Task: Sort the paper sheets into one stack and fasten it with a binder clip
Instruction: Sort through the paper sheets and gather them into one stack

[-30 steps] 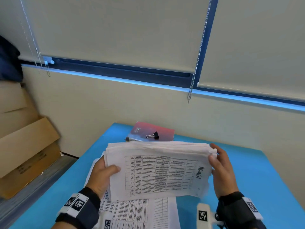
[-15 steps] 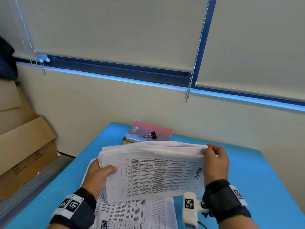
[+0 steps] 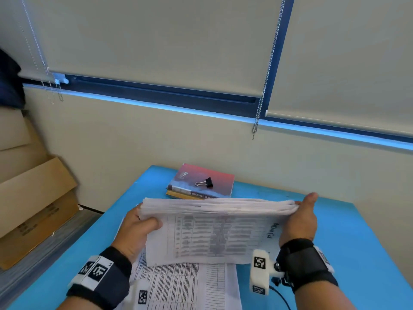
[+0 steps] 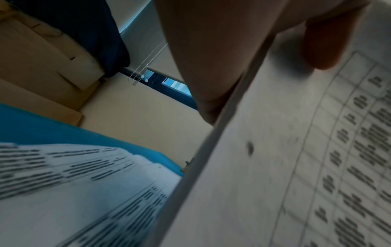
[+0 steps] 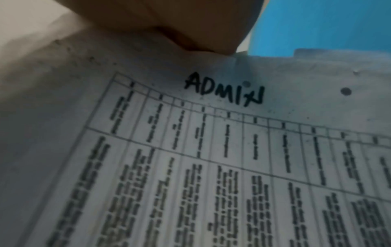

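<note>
Holding a thick stack of white printed paper sheets up off the bright blue tabletop, both hands have it by the short ends, top edge tipped toward 12 o'clock. The left hand sits at the stack's 9 o'clock end with the thumb curled over the front page; its other fingers are behind the paper, so I can't tell how they lie. The right hand clamps the 3 o'clock end, thumb sticking up past the top edge, and its fingers are hidden behind the stack too.

The head view is the only one that shows the small black binder clip with silver wire handles, lying loose at 12 o'clock from the stack on a red and blue softcover book that tops a short pile near the wall. Same view shows more loose printed sheets flat on the tabletop at 6 o'clock, under the raised stack, plus brown cardboard boxes off at 9 o'clock.

The right wrist view gives what the head view blurs: "ADMIN" handwritten in black marker above a printed table, and a punched hole near the page edge. The left wrist view shows the left thumb pressed on the front page and the stack's edge side-on, with the flat sheets below it.
</note>
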